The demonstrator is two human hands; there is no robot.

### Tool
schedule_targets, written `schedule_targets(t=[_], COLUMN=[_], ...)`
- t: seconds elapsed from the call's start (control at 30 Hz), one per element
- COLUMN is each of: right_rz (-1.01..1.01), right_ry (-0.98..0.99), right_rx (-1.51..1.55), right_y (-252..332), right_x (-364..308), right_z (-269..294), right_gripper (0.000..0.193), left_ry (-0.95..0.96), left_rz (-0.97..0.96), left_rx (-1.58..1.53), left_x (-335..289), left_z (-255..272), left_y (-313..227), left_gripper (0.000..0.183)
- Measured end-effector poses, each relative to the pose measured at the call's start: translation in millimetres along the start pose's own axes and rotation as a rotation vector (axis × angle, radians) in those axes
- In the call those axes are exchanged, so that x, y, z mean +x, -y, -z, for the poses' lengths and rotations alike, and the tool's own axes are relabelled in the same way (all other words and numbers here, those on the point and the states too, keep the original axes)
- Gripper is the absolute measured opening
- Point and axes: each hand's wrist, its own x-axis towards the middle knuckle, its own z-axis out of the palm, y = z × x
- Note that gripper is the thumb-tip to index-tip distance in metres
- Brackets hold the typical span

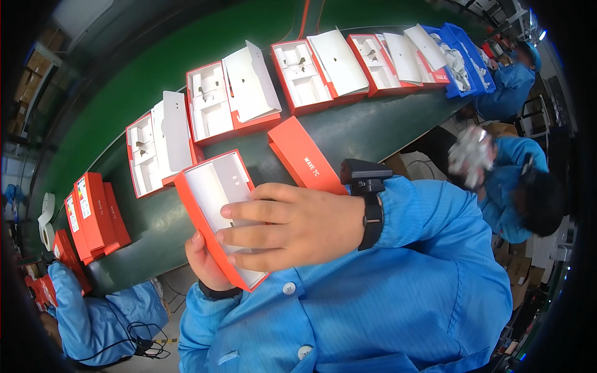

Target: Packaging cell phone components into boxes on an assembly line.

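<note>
A shallow red box (198,214) with a white inside is tilted in front of my chest, over the near table edge. My left hand (205,264) grips its lower left side, the thumb on the outer wall. Over the opening lies my right hand (305,217), its fingers stretched out and spread into the box. I cannot make out anything held under those fingers. Just beyond my right wrist, a red box part (298,149) rests on the dark green table (165,221). A black strap with a small device circles that wrist.
Open red boxes with white inserts (214,124) line the far side, lids folded back. Blue bins (463,90) holding white pieces stand far right. Closed red boxes (90,211) and a white roll (46,236) are at left. Co-workers in blue (118,311) sit on both sides.
</note>
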Motion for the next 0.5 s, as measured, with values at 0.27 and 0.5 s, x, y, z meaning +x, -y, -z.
schedule_targets(t=[0.27,0.5], right_rz=[0.036,0.085], right_ry=[0.182,0.225], right_rx=[0.031,0.025], right_y=[0.9,-6.4], right_x=[0.2,5.6], right_z=[4.9,11.7], right_gripper=[0.020,0.013], left_ry=[-0.004,0.047], left_rz=[-0.043,-0.024], left_rx=[0.020,-0.036], left_x=[6.9,7.8], left_z=[-3.3,2.6], left_y=[-2.2,-7.1], left_gripper=[0.064,0.060])
